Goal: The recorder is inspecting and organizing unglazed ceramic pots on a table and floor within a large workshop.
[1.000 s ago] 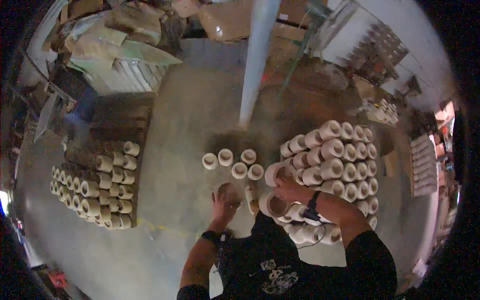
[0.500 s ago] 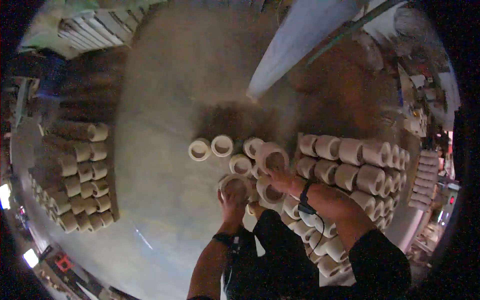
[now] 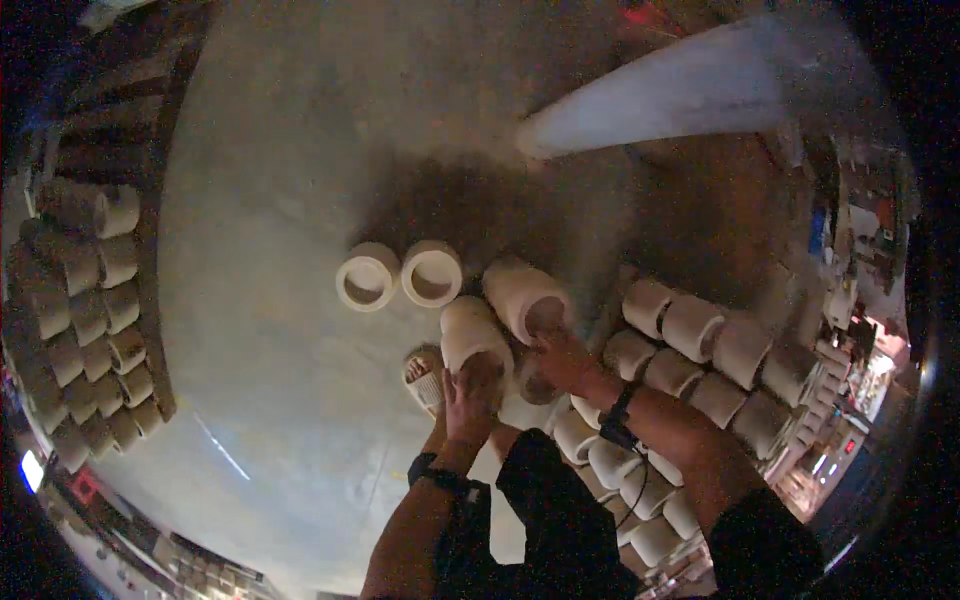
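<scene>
Seemingly midway, with two standing cylinders [image 3: 372, 254] on the floor [image 3: 270, 330], many more in the right stack [image 3: 670, 372] and left stack [image 3: 90, 325]. In the left hand [image 3: 470, 395], gripped at the rim, a pale, matte, thick-walled hollow cylinder [image 3: 470, 325]; in the right hand [image 3: 568, 362], pinched at the mouth, a matching cylinder [image 3: 522, 295] just beside. Impossible to tell whether resting on anything.
</scene>
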Demonstrator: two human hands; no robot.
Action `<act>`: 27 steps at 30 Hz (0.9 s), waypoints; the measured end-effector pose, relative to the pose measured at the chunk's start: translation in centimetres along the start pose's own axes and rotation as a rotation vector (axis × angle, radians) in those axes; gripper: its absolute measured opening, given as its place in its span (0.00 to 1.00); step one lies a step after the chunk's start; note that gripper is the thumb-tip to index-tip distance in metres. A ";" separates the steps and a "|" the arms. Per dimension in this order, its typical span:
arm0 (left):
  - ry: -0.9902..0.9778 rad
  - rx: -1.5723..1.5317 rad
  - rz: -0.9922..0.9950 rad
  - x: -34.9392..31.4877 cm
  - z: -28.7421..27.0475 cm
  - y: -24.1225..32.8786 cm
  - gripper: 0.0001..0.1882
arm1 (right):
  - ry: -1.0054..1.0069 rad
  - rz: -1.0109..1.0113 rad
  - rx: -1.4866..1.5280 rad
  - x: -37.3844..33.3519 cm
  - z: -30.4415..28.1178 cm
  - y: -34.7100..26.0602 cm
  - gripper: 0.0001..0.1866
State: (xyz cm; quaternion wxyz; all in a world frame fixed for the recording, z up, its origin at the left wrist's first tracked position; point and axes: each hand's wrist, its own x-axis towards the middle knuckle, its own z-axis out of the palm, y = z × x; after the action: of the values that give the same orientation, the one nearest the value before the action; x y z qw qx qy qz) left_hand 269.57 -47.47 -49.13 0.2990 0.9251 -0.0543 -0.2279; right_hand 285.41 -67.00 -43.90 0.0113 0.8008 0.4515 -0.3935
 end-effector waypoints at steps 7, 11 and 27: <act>-0.106 0.205 -0.013 2.0 -4.9 3.3 0.27 | 0.173 0.005 -0.224 -2.4 -4.0 -1.4 0.21; 0.004 -0.089 0.025 -0.3 -6.9 3.4 0.24 | 0.199 0.187 0.266 -4.6 -6.1 -3.5 0.21; 0.250 -0.569 -1.037 -35.3 -4.2 4.3 0.21 | -0.118 0.107 0.477 -4.9 4.9 3.6 0.18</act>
State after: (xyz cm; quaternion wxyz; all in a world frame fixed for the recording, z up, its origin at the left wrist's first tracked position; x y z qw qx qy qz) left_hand 240.25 -40.37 -29.92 0.3886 0.7346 0.5021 -0.2392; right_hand 283.63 -74.46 -45.34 -0.1307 0.7791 0.3016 -0.5339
